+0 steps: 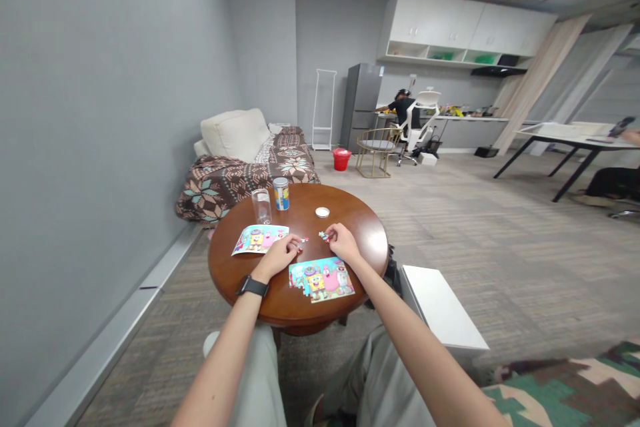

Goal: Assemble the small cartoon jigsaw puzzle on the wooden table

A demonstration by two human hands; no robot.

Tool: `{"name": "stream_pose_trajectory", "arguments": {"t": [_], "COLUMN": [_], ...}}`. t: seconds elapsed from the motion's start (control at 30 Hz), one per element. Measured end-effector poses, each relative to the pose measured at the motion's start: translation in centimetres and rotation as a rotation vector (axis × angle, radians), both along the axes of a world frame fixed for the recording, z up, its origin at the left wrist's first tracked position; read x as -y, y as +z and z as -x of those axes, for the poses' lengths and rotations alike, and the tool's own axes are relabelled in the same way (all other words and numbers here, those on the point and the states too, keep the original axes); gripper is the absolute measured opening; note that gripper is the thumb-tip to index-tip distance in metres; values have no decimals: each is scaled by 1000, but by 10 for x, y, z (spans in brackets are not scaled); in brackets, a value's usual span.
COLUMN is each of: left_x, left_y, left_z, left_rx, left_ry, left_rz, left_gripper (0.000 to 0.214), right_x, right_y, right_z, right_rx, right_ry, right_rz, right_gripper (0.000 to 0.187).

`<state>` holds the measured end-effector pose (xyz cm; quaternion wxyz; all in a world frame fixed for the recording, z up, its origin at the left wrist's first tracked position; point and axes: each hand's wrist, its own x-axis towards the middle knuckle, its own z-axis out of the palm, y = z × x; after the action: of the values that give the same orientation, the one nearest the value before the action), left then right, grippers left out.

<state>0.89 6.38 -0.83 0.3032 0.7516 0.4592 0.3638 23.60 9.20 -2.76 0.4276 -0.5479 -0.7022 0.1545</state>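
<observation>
On the round brown table point(350, 213) lies a cartoon jigsaw puzzle point(321, 279) near the front edge. A matching cartoon picture card point(257, 239) lies to its left. My left hand point(281, 253), with a black watch on the wrist, pinches a small puzzle piece point(303, 240) just above the puzzle. My right hand point(341, 242) pinches another small puzzle piece point(324, 236). Both hands are closed and sit a short way apart over the table's middle.
A clear glass point(261, 206), a printed can point(281, 193) and a white lid point(323, 212) stand at the table's back. A white box point(440, 307) sits right of the table. A sofa point(245, 160) lies behind. A person sits at a far counter by a fridge point(364, 103).
</observation>
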Motion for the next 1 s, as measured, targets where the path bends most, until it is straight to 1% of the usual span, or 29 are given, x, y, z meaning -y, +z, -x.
{"name": "stream_pose_trajectory", "arguments": {"t": [0.17,0.3,0.47,0.83,1.0], "left_x": [1,-1,-3,-3,-4], "left_y": [1,-3,-7,-7,-8], "left_z": [0,2,2,2,1], "left_rx": [15,-7,-19,-33,-36], "left_ry": [-27,-23,-12,-20,6], "left_rz": [21,18,-5,7,0], "left_gripper": [18,18,18,18,17], "right_x": [2,2,2,-3,-1], "right_y": [0,0,-1,-9,-7], "right_z": [-1,-1,-1,-4,-4], "right_rx": [14,10,11,-38,11], "right_ry": [24,68,77,81,108], "right_rz": [-55,-29,1,5,-18], "right_gripper": [28,25,24,32,25]}}
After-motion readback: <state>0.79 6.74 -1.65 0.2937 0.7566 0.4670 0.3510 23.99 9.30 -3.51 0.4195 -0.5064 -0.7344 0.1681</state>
